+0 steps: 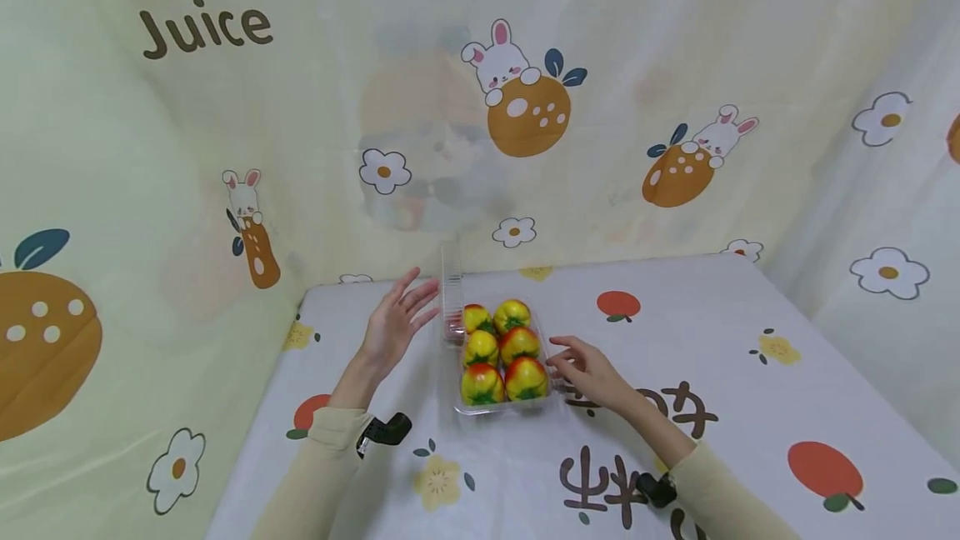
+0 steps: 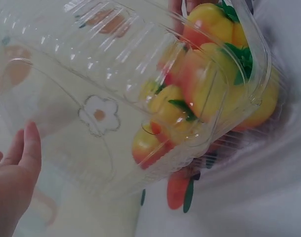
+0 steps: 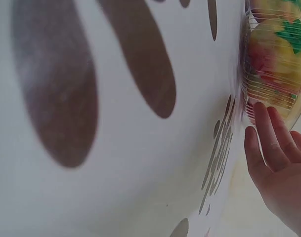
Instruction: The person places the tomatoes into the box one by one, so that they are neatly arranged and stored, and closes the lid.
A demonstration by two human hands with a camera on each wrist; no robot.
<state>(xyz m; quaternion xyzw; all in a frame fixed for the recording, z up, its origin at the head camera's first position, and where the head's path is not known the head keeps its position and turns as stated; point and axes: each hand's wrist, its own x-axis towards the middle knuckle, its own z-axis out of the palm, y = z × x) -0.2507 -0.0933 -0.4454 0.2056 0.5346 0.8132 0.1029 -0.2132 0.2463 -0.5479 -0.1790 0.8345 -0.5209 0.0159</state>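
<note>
A clear plastic clamshell box (image 1: 501,409) holds several yellow-and-red toy fruits (image 1: 521,346) with green leafy bases, set in two columns. Its hinged clear lid (image 1: 452,294) stands raised along the left side and, in the left wrist view, the lid (image 2: 130,64) overlaps the fruits. Just left of the lid is my left hand (image 1: 397,323), fingers extended and holding nothing. On the other side, my right hand (image 1: 588,369) has its fingertips right at the box's right wall. In the right wrist view those fingers (image 3: 273,143) lie loosely extended by the ribbed wall (image 3: 269,89).
The box rests on a table covered in a white printed cloth (image 1: 675,323). Behind it hangs a pale curtain (image 1: 315,107) with rabbit and orange prints, and similar fabric closes in both sides. Dark wrist cameras sit at the left cuff (image 1: 388,430) and right cuff (image 1: 656,490).
</note>
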